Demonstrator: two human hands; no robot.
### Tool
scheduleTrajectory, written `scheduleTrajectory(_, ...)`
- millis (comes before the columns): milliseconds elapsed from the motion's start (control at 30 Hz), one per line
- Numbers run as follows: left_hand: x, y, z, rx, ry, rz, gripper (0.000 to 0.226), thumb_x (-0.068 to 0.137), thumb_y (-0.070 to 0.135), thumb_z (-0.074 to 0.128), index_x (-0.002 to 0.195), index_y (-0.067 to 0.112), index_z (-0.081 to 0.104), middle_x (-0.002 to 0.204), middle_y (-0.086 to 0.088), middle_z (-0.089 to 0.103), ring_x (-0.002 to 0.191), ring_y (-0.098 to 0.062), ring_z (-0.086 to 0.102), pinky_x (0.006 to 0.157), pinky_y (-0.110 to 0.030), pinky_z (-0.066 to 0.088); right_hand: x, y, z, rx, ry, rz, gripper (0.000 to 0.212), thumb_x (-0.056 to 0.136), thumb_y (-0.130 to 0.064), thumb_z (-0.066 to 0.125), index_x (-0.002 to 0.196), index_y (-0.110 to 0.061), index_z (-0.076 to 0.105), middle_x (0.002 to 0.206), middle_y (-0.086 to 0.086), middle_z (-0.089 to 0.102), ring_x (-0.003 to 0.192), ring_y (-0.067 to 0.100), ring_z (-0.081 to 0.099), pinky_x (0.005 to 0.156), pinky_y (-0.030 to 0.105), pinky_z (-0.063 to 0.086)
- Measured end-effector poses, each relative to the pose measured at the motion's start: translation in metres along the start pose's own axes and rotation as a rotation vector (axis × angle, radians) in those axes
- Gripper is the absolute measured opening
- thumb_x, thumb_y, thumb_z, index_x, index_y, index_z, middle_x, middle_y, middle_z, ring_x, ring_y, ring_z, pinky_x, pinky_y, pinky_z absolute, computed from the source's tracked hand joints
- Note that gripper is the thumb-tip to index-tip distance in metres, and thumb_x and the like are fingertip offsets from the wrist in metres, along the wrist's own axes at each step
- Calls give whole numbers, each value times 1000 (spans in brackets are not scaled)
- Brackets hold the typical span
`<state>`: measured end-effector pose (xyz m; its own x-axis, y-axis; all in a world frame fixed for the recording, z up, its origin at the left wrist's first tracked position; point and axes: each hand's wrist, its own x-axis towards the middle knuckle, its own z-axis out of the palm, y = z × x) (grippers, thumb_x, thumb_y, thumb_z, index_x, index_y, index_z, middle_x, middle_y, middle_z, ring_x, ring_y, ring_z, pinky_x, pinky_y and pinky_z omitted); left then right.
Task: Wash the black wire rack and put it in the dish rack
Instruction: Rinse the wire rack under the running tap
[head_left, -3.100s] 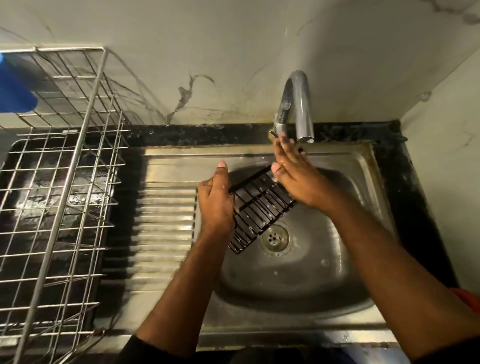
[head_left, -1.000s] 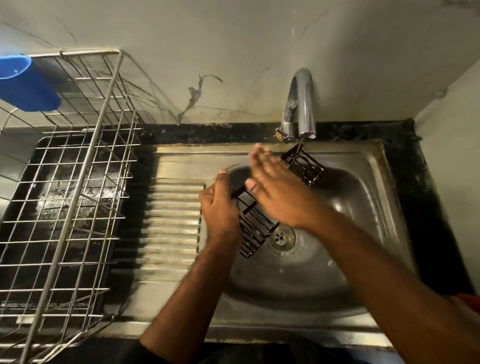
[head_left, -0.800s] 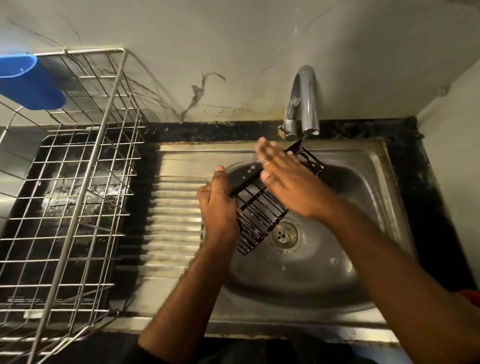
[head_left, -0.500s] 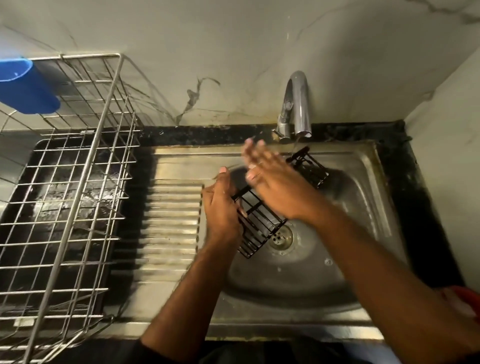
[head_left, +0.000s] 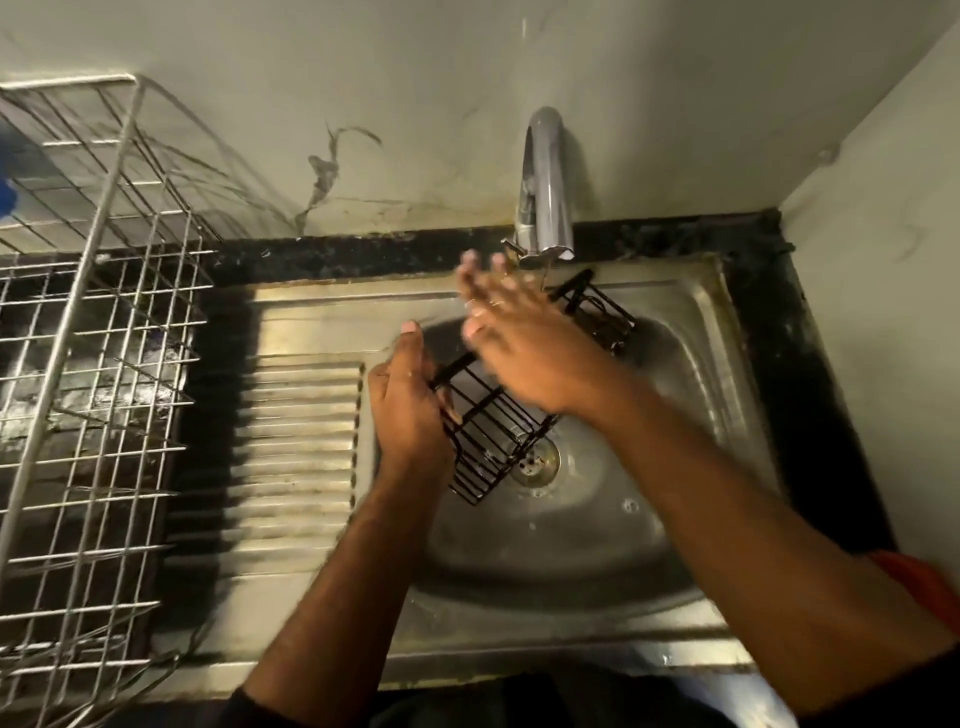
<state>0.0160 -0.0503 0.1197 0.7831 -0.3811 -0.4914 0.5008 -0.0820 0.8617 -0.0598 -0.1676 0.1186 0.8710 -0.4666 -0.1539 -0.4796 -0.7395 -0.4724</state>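
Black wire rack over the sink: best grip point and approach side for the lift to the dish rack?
Grip the black wire rack on its left rim wire, coming from the left, where the left hand already pinches it. It hangs tilted over the sink; the right hand covers its middle, and open bars take fingers.

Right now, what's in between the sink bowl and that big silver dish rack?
In the head view, the ribbed steel drainboard fills the stretch between the sink bowl and the dish rack. Nothing sits on it.
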Motion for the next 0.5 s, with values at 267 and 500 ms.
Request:
scheduleTrajectory(267, 9, 2, -18, 2, 24, 34, 30, 103, 37, 55, 98, 9, 46, 71, -3, 49, 59, -17, 50, 50, -22, 47, -28, 38, 17, 36, -46, 3, 58, 105, -48, 10, 154, -30, -16, 161, -9, -23, 149, 11, -21, 124, 44, -8)
scheduleTrajectory(500, 0, -6, -5, 2, -9, -35, 45, 97, 46, 61, 122, 9, 56, 110, -13, 67, 88, -28, 67, 65, -33, 55, 3, 15, -5, 21, -38, 79, 59, 106, -47, 11, 156, -24, -11, 161, -2, -18, 146, 14, -20, 122, 39, -11)
